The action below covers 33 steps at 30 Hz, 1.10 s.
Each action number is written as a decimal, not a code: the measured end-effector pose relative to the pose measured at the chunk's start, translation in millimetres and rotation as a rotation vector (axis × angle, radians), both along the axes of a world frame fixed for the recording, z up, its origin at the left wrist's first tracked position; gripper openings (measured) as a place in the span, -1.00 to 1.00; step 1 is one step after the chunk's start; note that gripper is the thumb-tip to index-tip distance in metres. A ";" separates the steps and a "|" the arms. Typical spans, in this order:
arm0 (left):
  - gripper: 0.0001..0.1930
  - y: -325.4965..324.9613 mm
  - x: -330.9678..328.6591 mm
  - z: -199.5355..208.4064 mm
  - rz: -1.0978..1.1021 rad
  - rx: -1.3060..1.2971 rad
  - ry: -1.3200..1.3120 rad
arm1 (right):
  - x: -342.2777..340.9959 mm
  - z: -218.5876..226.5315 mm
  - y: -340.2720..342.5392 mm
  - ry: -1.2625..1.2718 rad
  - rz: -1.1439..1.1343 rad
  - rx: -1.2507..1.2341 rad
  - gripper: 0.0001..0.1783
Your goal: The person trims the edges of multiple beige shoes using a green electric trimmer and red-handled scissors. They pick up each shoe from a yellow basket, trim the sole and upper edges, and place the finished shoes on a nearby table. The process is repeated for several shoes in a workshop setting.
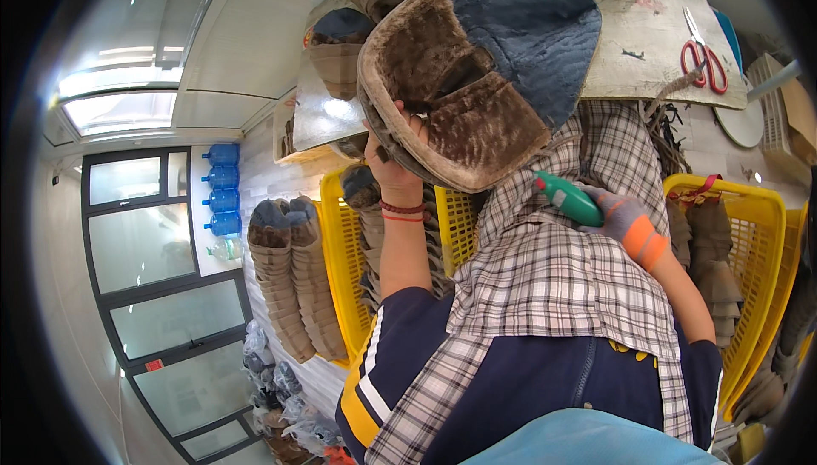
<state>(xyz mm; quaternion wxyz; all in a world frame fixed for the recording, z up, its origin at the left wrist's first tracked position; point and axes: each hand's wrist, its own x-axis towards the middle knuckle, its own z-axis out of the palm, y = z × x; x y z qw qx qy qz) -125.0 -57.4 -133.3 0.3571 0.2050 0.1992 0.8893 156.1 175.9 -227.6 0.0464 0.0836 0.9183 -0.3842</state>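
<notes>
My bare left hand (398, 161), a red bracelet at its wrist, grips the near left edge of a winter hat (468, 129). The hat is turned with its inside up. It has brown fur lining and a dark blue quilted lining. Some of my left fingers are hidden behind the rim and inside the fur fold. My right hand (619, 216), in a grey and orange glove, is closed around a green bottle-shaped tool (568, 199) with a red tip. That tool is held low over my checked apron (553, 282), apart from the hat.
Red-handled scissors (705, 65) lie on the worktable (634, 14). Another hat (339, 39) sits at the table's left. Yellow baskets (336, 235) (757, 235) with stacked hats flank me. Hat stacks (281, 273) stand on the floor at left, near blue water bottles (223, 177).
</notes>
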 end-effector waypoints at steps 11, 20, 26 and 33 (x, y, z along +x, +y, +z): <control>-0.66 14.8 34.2 -22.3 -0.090 -0.209 -0.234 | -24.1 41.1 57.3 0.260 -0.165 0.070 -0.74; -0.52 38.2 43.9 -52.8 -0.310 -0.210 -0.331 | -43.1 29.3 285.6 -0.137 -0.884 0.704 -0.38; -0.67 48.3 54.3 -45.3 -0.118 -0.350 -0.455 | -52.0 28.8 276.9 -0.289 -0.799 0.621 -0.56; -0.68 46.6 48.4 -47.2 -0.061 -0.404 -0.474 | -21.2 42.4 264.2 -0.282 -0.642 0.554 -0.57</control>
